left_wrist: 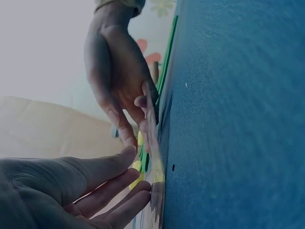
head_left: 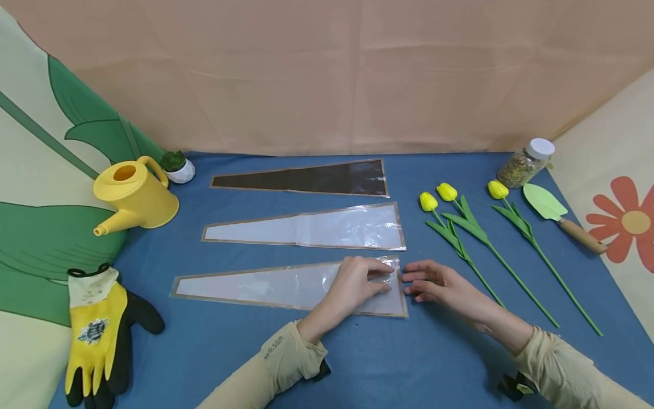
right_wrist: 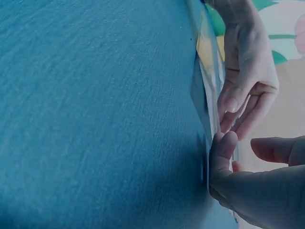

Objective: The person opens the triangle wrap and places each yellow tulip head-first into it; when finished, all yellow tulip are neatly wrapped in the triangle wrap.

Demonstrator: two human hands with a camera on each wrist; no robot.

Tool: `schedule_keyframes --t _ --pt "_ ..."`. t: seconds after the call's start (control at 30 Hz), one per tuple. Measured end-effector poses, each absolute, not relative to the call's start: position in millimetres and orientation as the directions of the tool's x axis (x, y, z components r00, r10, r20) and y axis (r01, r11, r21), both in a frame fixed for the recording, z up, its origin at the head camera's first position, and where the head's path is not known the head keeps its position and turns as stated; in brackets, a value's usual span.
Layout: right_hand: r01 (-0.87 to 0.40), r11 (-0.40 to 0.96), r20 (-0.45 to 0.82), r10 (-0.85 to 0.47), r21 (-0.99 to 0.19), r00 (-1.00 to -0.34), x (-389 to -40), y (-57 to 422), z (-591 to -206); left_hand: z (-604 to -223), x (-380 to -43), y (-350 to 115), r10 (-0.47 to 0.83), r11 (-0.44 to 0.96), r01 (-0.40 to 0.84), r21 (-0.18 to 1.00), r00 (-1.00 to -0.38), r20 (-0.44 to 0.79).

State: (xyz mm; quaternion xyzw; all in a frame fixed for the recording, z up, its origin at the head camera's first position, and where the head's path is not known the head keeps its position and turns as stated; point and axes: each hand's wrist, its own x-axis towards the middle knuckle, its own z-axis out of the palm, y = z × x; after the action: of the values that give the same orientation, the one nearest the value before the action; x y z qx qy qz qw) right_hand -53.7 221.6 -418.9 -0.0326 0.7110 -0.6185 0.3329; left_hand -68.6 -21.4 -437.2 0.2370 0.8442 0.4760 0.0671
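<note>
Three long tapered bouquet sleeves with tan borders lie flat, wide ends to the right: a black one (head_left: 327,177) at the back, a white one (head_left: 337,228) in the middle, a white one (head_left: 240,287) in front. My left hand (head_left: 352,284) touches the front sleeve near its wide end, fingers bent loosely. Just off that sleeve's right edge hovers my right hand (head_left: 444,287), fingers relaxed and pointing left. In the right wrist view the right hand's fingers (right_wrist: 221,155) are close to the sleeve's edge; contact cannot be told. Neither hand grips anything.
Three yellow tulips (head_left: 472,230) lie right of the sleeves. Beyond them are a jar (head_left: 523,165) and a trowel (head_left: 557,213). On the left stand a yellow watering can (head_left: 138,196) and small potted plant (head_left: 177,167), with work gloves (head_left: 99,335) nearer.
</note>
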Motion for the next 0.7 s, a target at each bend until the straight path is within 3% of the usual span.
schedule_keyframes --t 0.4,0.7 --pt "0.445 0.129 -0.452 -0.445 -0.886 -0.773 -54 211 -420 -439 -70 -23 0.454 0.419 0.295 0.858 -0.887 0.083" --pt "0.488 0.096 -0.481 -0.412 -0.868 -0.774 -53 205 -420 -439 -65 -14 0.459 0.453 0.345 0.822 -0.881 0.116"
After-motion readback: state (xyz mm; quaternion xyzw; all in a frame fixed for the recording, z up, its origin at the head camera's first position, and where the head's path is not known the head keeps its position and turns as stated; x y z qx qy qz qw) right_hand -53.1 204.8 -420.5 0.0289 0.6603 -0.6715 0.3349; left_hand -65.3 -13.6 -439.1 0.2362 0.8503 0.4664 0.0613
